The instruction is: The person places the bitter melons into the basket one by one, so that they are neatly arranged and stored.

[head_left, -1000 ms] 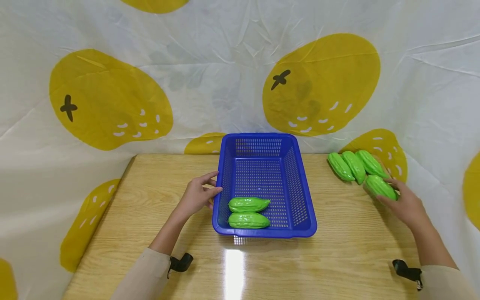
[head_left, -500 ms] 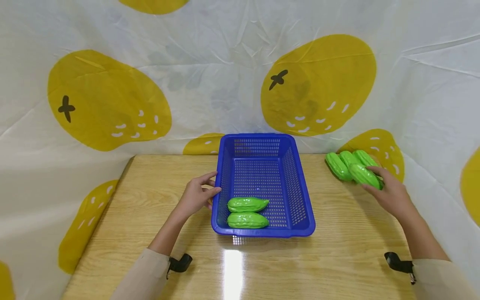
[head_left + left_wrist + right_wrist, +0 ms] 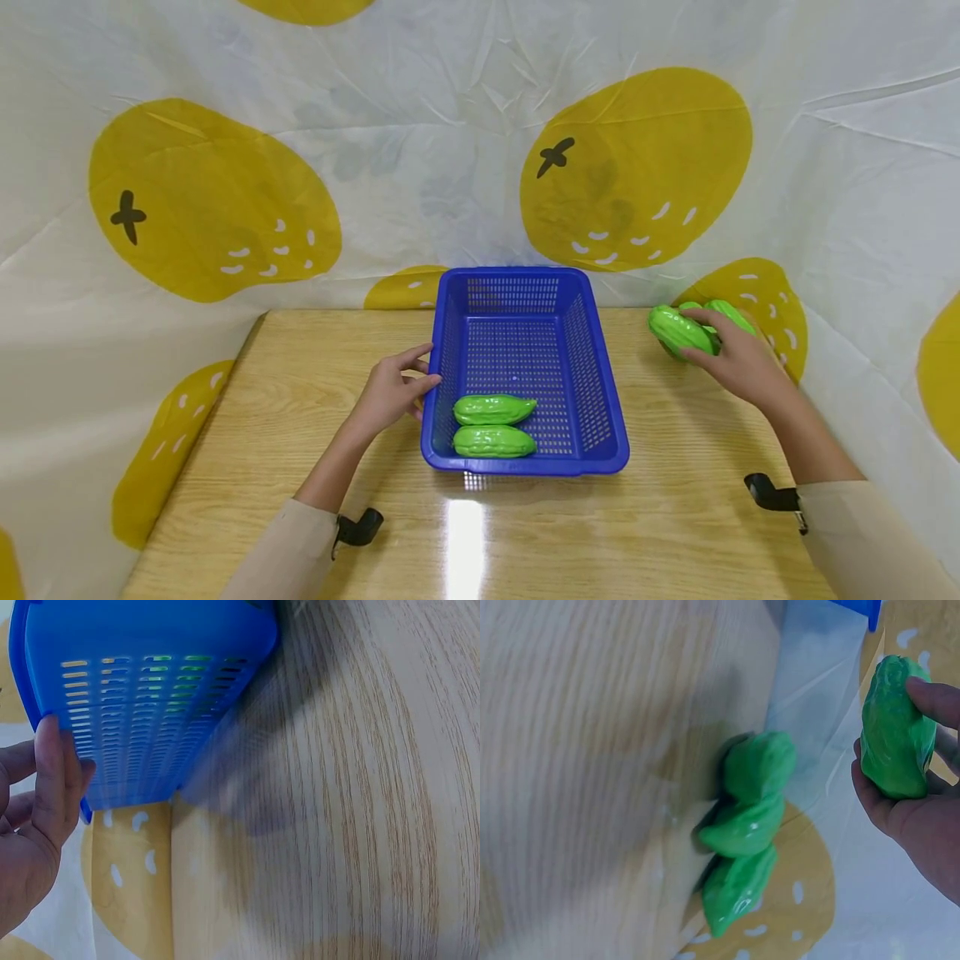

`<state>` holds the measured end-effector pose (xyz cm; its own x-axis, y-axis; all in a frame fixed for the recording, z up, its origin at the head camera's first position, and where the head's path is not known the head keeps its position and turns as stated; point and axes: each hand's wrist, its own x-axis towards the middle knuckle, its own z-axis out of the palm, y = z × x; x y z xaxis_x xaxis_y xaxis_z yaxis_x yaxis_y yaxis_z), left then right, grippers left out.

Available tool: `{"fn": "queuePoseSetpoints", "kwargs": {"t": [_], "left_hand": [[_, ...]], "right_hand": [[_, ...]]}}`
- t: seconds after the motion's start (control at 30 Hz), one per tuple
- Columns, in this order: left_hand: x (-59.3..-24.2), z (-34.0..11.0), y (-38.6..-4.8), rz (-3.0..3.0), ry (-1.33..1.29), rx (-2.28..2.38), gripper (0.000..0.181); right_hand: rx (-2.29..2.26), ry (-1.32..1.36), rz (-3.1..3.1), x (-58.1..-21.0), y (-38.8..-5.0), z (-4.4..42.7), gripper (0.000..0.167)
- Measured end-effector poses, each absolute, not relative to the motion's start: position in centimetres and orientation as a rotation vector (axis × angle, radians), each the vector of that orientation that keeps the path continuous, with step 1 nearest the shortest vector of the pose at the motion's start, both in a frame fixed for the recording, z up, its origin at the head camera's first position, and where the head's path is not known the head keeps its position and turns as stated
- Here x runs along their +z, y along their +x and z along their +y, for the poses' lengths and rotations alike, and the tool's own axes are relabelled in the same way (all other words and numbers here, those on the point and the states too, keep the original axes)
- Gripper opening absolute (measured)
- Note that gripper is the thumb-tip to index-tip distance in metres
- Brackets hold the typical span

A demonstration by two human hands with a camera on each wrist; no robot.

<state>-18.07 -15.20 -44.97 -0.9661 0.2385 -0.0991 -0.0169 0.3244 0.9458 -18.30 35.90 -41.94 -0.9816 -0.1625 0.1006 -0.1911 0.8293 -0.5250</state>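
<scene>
In the head view, the right hand (image 3: 738, 358) holds a green ribbed gourd (image 3: 677, 327), and its grip is closed on this gourd from two sides. The held gourd is at the far right part of the wooden tabletop (image 3: 675, 500), and together with the hand it partly covers other gourds (image 3: 731, 317) behind. The left hand (image 3: 392, 390) touches the left rim of a blue plastic basket (image 3: 525, 467); this grip is loose, with the fingers relaxed and a little spread. Inside the basket, in its near left corner, two more gourds (image 3: 495, 410) lie side by side, along the front wall. Behind stands a white cloth (image 3: 420, 83) with yellow fruit prints.

In the left wrist view, fingertips rest against the outer side of the basket's rim. The wall has many slots, and some green colour shows through them.

In the right wrist view, the thumb is on one side of the held gourd and fingers are on the other. Apart from it, three gourds (image 3: 746, 827) lie in a row on the tabletop, touching, next to the cloth. A piece of blue basket enters at the top.
</scene>
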Motion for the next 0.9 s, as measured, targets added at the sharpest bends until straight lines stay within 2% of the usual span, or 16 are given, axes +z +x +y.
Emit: {"fn": "queuePoseSetpoints", "kwargs": {"t": [0.7, 0.9], "left_hand": [[-45.1, -15.1, -18.1, 2.384, 0.209, 1.688, 0.060], [-44.9, -15.0, -18.0, 2.391, 0.222, 1.684, 0.060]], "right_hand": [[0.842, 0.608, -3.013, -37.7, -23.0, 28.8, 0.058], [0.820, 0.678, -3.060, -36.8, -24.3, 26.9, 0.068]]}}
